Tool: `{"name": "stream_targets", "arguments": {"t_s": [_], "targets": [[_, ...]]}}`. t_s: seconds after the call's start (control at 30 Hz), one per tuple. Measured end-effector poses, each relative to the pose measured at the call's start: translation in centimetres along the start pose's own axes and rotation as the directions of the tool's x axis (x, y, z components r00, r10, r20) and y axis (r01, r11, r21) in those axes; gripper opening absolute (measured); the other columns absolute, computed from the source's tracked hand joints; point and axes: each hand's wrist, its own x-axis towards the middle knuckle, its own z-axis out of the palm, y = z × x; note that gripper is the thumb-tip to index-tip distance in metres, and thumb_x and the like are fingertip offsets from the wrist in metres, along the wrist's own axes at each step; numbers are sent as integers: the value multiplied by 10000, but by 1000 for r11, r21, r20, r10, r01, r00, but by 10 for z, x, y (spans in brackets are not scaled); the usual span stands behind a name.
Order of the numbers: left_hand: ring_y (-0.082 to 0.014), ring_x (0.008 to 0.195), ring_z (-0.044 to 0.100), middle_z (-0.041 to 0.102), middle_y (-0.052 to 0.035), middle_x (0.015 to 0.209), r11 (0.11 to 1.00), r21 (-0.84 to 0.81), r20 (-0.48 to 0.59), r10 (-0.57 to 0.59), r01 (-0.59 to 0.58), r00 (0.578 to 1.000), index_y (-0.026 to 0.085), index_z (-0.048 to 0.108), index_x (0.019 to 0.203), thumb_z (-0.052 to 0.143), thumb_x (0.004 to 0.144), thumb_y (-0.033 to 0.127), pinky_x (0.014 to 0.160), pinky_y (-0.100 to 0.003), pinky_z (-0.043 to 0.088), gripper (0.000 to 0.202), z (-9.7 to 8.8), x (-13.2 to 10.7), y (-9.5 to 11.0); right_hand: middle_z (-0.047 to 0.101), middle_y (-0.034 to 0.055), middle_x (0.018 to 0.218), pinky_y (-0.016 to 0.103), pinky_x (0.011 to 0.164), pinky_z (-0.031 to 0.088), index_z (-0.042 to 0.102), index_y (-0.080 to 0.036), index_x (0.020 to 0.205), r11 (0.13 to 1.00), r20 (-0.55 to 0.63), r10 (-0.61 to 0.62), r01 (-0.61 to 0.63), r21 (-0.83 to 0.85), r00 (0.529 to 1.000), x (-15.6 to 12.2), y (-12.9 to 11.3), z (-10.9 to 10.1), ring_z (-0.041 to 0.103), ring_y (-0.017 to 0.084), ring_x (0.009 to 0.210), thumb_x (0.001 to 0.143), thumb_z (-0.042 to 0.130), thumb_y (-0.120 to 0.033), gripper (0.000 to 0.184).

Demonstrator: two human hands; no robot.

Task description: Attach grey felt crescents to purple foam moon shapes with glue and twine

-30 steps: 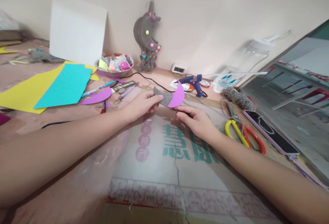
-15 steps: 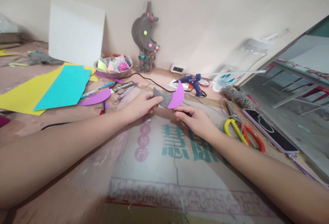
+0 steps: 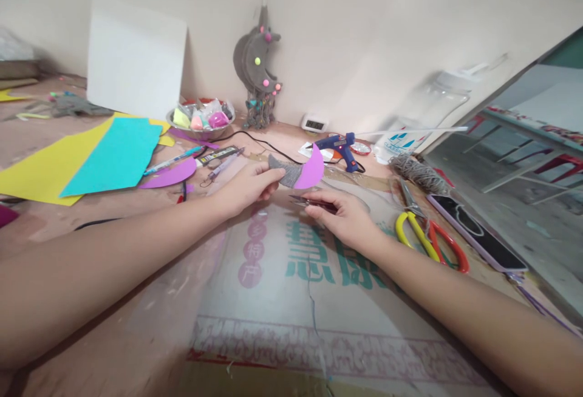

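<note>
My left hand [image 3: 255, 186] pinches the left end of a crescent moon cut-out [image 3: 311, 168]. Grey yarn [image 3: 288, 173] covers the left part of the crescent, and its right tip shows bare purple. In my right hand [image 3: 348, 215] is a slim, dark tool with a pointed tip [image 3: 300, 201], which looks like tweezers. That tip points left, just below the crescent and apart from it. Both hands are over a printed board [image 3: 273, 324]. Beyond the crescent lies a blue hot glue gun [image 3: 334, 142].
Scissors [image 3: 428, 236], a grey yarn ball [image 3: 418, 172] and a phone [image 3: 478, 233] lie at the right. Yellow [image 3: 40, 169] and turquoise sheets [image 3: 113, 157] are at the left. A bowl of pompoms [image 3: 200, 133] stands at the back, near a hanging grey moon ornament [image 3: 248, 57].
My right hand has come down slightly from the crescent, and the pointed tool in it shows more clearly. The crescent has shifted a little left and tilted.
</note>
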Motion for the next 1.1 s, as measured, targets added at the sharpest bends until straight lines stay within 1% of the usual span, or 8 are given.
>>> {"name": "stream_targets", "arguments": {"t_s": [0.13,0.23,0.33,0.43,0.67,0.83,1.0,1.1], "targets": [[-51,396,373,409,47,429,1000,-8,2,14,-14,1000,156,412,518,472,823,326,417,-197,273,354,0,0,0,701,44,1043,342,819,513,687,-209,1050,999,-1,22,-22,48,1000,0,0,-2,656,193,898,791,590,-286,287],[-54,408,378,419,44,445,1000,7,9,28,-28,1000,157,424,538,472,822,353,420,-197,273,349,-1,0,-4,702,34,1045,348,843,509,690,-216,1042,995,3,59,-59,76,998,0,-3,-3,654,196,916,791,588,-289,281],[-56,405,374,412,46,450,1000,25,17,15,-16,1000,161,427,552,472,821,367,420,-198,272,341,-1,0,-6,704,25,1037,348,843,510,695,-225,1031,991,14,88,-89,98,996,0,-4,-4,656,196,913,782,597,-292,275],[-55,405,379,406,46,457,999,33,18,-2,1,1000,164,425,558,474,822,364,421,-196,277,335,-1,-1,-5,708,29,1019,337,819,515,697,-218,1026,988,29,111,-114,104,993,1,-2,-4,659,191,887,780,600,-307,279],[-51,403,386,406,44,469,999,53,14,-4,3,1000,163,425,562,473,832,361,415,-191,283,337,0,-3,-3,716,31,953,294,702,515,694,-190,1026,977,51,168,-173,121,984,1,2,-5,646,160,756,785,592,-345,304],[-51,409,393,405,46,478,998,59,18,-7,6,1000,164,423,572,465,839,362,416,-189,291,334,0,-3,-4,719,27,922,292,681,515,698,-189,1015,978,51,148,-153,141,988,1,2,-5,643,152,724,784,590,-352,302],[-53,405,390,405,48,473,997,80,20,-3,1,1000,165,424,569,465,837,372,411,-191,292,341,-1,-3,-3,721,34,945,292,708,515,705,-188,999,982,40,141,-145,123,989,2,2,-5,651,160,769,769,604,-324,286],[-51,400,385,408,50,475,997,78,22,-3,2,1000,165,427,572,469,834,384,407,-191,292,344,0,-2,-3,722,37,929,288,686,515,709,-186,989,982,30,135,-137,127,990,2,2,-5,651,161,756,763,607,-324,283]]}}
